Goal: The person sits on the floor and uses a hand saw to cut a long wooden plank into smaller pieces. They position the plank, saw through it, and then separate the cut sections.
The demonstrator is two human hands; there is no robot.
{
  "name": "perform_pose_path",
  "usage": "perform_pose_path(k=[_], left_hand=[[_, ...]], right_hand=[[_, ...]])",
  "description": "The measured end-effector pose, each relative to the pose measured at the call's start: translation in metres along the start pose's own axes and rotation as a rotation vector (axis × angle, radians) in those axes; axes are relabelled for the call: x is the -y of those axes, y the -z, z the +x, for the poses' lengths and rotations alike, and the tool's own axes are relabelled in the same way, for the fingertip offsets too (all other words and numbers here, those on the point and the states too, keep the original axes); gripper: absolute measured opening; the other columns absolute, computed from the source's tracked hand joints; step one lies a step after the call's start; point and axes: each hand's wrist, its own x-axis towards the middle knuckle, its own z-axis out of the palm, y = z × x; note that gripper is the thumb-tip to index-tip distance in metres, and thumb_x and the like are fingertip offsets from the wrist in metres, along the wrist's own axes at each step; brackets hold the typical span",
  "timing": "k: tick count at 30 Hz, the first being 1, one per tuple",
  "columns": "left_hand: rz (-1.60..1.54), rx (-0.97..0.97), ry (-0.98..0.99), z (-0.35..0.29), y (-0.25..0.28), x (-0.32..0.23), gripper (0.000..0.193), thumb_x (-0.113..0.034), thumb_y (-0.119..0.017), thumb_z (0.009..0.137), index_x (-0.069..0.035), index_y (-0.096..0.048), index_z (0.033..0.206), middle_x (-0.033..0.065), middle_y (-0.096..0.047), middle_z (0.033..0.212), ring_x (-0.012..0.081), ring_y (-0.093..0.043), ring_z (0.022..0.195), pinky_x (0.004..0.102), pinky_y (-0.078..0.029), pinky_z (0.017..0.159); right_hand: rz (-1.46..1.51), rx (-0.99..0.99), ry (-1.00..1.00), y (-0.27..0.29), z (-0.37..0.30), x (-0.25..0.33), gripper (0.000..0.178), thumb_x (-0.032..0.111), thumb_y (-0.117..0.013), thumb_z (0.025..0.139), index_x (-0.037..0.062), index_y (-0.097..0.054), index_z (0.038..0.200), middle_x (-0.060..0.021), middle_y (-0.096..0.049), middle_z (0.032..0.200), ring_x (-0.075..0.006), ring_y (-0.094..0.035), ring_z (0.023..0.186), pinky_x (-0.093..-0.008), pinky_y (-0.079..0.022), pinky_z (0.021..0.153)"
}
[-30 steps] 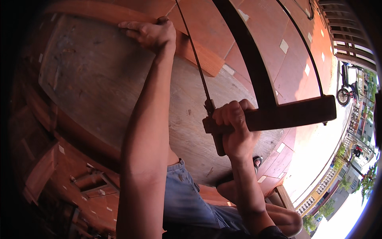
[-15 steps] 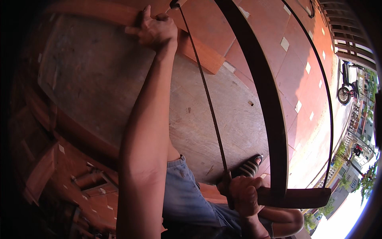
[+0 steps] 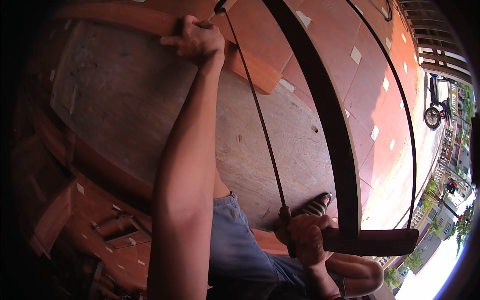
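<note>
My right hand (image 3: pixel 311 240), low in the view, is wrapped round the lower end of a wooden frame saw (image 3: pixel 332 120). Its thin toothed blade (image 3: pixel 261 117) runs up and to the left, crossing the near part of a reddish-brown wooden board (image 3: pixel 255 72) close to its right end. Whether the teeth cut into the wood cannot be seen. At the top, my left hand (image 3: pixel 201 41) presses on the board left of the blade, fingers bent over it and one stretched out to the left. The far end of the saw nears the upper edge.
A worn grey-brown wooden work surface (image 3: pixel 240 135) lies under the board. My sandalled foot (image 3: pixel 317 204) rests by its near right edge. Red floor tiles (image 3: pixel 365 85) stretch to the right, toward a parked motorbike (image 3: pixel 434 112) outside. Wooden pieces (image 3: pixel 117 227) lie at the lower left.
My right hand and the near end of the saw have moved slightly up and away from me. A raised finger of my left hand has curled down; the board looks unmoved.
</note>
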Motion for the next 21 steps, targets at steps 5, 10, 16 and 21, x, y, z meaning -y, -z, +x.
perform_pose_path(k=[5, 10, 16, 21], left_hand=[[0.047, 0.032, -0.001, -0.005, 0.004, -0.001, 0.03, -0.022, -0.078, 0.085, -0.018, -0.066, 0.113, 0.0311, -0.036, 0.13, 0.042, -0.071, 0.096, 0.0419, -0.065, 0.082], [0.005, 0.063, 0.027, -0.007, 0.001, -0.007, 0.031, -0.027, -0.075, 0.086, -0.023, -0.069, 0.116, 0.0286, -0.035, 0.135, 0.0383, -0.071, 0.094, 0.0429, -0.063, 0.088], [-0.019, 0.056, 0.038, 0.0, -0.002, 0.001, 0.03, -0.028, -0.075, 0.086, -0.023, -0.068, 0.114, 0.0276, -0.035, 0.136, 0.0375, -0.071, 0.093, 0.0426, -0.063, 0.088], [0.019, 0.035, 0.027, -0.003, -0.002, -0.001, 0.031, -0.029, -0.075, 0.086, -0.023, -0.068, 0.115, 0.0316, -0.036, 0.135, 0.0382, -0.068, 0.1, 0.0444, -0.061, 0.089]], right_hand=[[0.036, 0.016, 0.009, 0.001, -0.004, -0.01, 0.036, 0.022, -0.061, 0.105, 0.0104, -0.043, 0.076, -0.0048, -0.048, 0.064, -0.0184, -0.05, 0.058, -0.0379, -0.048, 0.066], [0.057, 0.006, 0.053, -0.047, 0.165, -0.058, 0.027, 0.015, -0.067, 0.103, 0.0018, -0.058, 0.081, -0.0085, -0.063, 0.071, -0.0142, -0.06, 0.066, -0.0304, -0.049, 0.062], [0.076, 0.014, 0.003, -0.027, 0.096, -0.042, 0.024, 0.014, -0.061, 0.106, 0.0027, -0.054, 0.085, -0.0088, -0.062, 0.075, -0.0161, -0.06, 0.068, -0.032, -0.049, 0.066], [-0.023, -0.018, -0.005, 0.012, -0.03, 0.008, 0.039, 0.028, -0.063, 0.105, 0.0111, -0.044, 0.075, -0.0039, -0.051, 0.063, -0.0174, -0.05, 0.056, -0.0381, -0.047, 0.063]])
